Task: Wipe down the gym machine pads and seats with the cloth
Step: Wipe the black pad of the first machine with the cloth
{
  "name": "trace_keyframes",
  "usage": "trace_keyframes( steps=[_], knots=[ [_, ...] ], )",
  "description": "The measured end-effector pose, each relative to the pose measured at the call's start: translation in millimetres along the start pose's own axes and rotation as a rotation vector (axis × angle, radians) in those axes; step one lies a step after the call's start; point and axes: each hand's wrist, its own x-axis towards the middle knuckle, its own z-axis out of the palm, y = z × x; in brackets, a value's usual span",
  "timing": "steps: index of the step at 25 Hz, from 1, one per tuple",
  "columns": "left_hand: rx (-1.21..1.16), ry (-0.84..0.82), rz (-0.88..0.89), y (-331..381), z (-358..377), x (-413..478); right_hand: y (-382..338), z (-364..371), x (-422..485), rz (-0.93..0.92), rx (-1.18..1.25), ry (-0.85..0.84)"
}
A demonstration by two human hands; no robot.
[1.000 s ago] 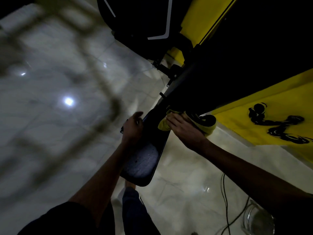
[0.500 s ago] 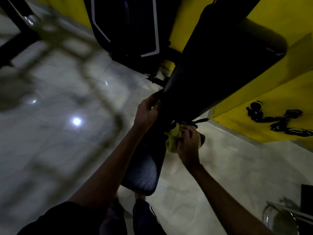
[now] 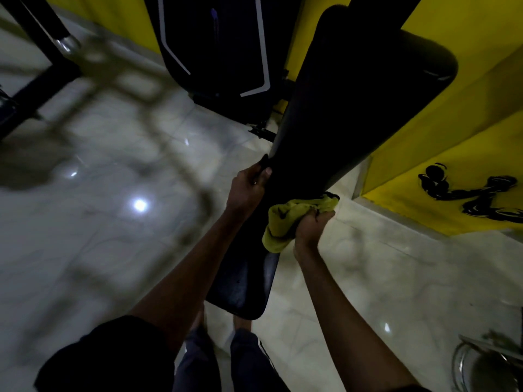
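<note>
Item 1. Long black padded back pad (image 3: 353,108) of a gym machine, tilted, running from the upper right down towards the centre of the view. Surface dark and in shadow; detail hard to read.

Item 2. Black padded seat (image 3: 240,290), rounded at its near end, directly below the back pad's lower end and above the person's legs.

Item 3. Yellow-green cloth (image 3: 283,224), bunched into a wad. It lies against the right side of the padding where the back pad meets the seat, with its upper end touching the back pad's lower right corner.

Item 4. Right hand (image 3: 311,227), fingers curled tight round the cloth and holding it to the pad edge.

Item 5. Left hand (image 3: 249,185), gripping the left edge of the back pad opposite the cloth, thumb on the pad face. The other fingers wrap behind the edge and are mostly hidden.

Item 6. Pale glossy marble-pattern tiled floor (image 3: 113,250), carrying bright light reflections and blurred shadows.

Item 7. Yellow wall (image 3: 467,131) at right, bearing a black painted figure (image 3: 475,193).

Item 8. Black machine housing with white stripe trim (image 3: 215,52), behind the back pad at top centre.

Item 9. Black metal frame bars (image 3: 42,69), upper left.

Item 10. Shiny metal object (image 3: 481,369), lower right corner; kind cannot be told.

Item 11. Person's dark trousers (image 3: 249,363) and black sleeve (image 3: 107,357), bottom edge.
</note>
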Motion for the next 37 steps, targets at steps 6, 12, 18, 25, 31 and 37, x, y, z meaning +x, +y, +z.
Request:
trace_keyframes(
  steps=[6,12,18,25,31,37],
  knots=[
    [-0.053,-0.020,0.011,-14.5,2.5,-1.2,21.9,7.0,17.7,0.424,0.413,-0.128],
    [0.009,0.016,0.018,-16.4,1.8,-2.1,32.1,15.4,24.6,0.520,0.535,-0.128],
    [-0.034,-0.001,0.022,-29.5,3.1,-1.2,53.6,2.3,27.9,0.606,0.525,-0.150],
    [-0.261,-0.024,-0.064,-58.0,9.0,-3.2,72.7,10.9,27.4,0.642,0.533,-0.171],
    [0.025,0.051,-0.216,-141.0,-1.0,-51.6,53.5,-13.2,6.1,0.357,-0.045,-0.305],
    [0.425,-0.191,-0.271,-224.7,-18.8,-132.4,119.6,-12.1,-4.4,-0.200,-0.861,-0.424]
  ],
)
